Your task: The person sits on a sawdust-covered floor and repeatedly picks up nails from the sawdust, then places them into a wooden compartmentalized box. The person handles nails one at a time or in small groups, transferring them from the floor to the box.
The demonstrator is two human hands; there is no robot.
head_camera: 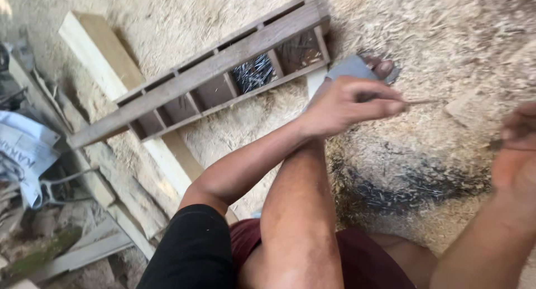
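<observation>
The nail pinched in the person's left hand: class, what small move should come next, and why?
Probably bring the nail across to the right hand. The left hand pinches it by one end, its free end pointing toward the right hand, which is blurred at the frame edge. A pile of nails lies below on the sawdust.

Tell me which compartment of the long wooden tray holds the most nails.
In the wooden tray, it is the compartment second from the right end, nearest the left hand. It is packed with a dense pile of nails; the others look sparse or empty.
</observation>
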